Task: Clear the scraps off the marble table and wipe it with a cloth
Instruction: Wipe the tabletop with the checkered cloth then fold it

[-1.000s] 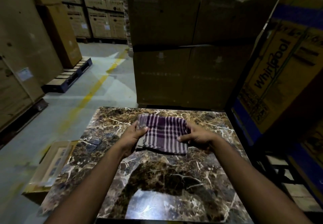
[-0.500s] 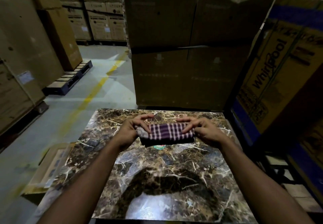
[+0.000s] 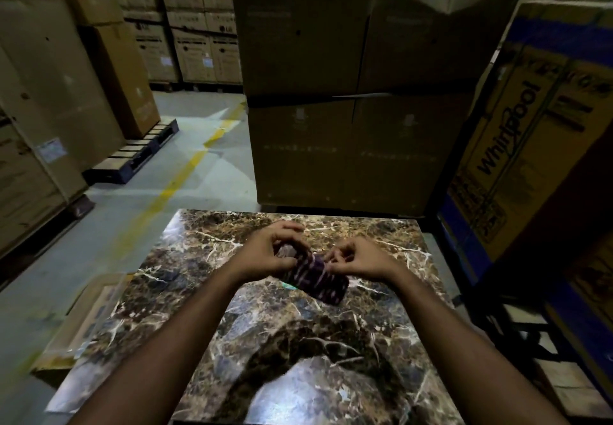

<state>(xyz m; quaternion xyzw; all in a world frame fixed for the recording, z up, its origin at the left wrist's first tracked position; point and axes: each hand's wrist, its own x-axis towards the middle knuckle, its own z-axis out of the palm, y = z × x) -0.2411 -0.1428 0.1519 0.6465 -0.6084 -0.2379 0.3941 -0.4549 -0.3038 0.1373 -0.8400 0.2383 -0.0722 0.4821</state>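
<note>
A purple checked cloth (image 3: 315,277), folded into a small thick wad, hangs just above the far half of the brown marble table (image 3: 298,351). My left hand (image 3: 270,254) grips the cloth's left end with curled fingers. My right hand (image 3: 356,259) pinches its upper right edge. A small teal scrap (image 3: 289,286) peeks out on the marble just under the cloth's lower left edge.
Tall cardboard cartons (image 3: 348,93) stand right behind the table. A yellow and blue Whirlpool carton (image 3: 517,146) leans at the right. An open cardboard box (image 3: 86,322) sits on the floor by the table's left side. The grey aisle floor (image 3: 166,172) carries a yellow line.
The cloth went from lying spread flat on the marble to being folded into a narrow strip, then bunched into a tilted wad lifted between both hands, which have drawn closer together.
</note>
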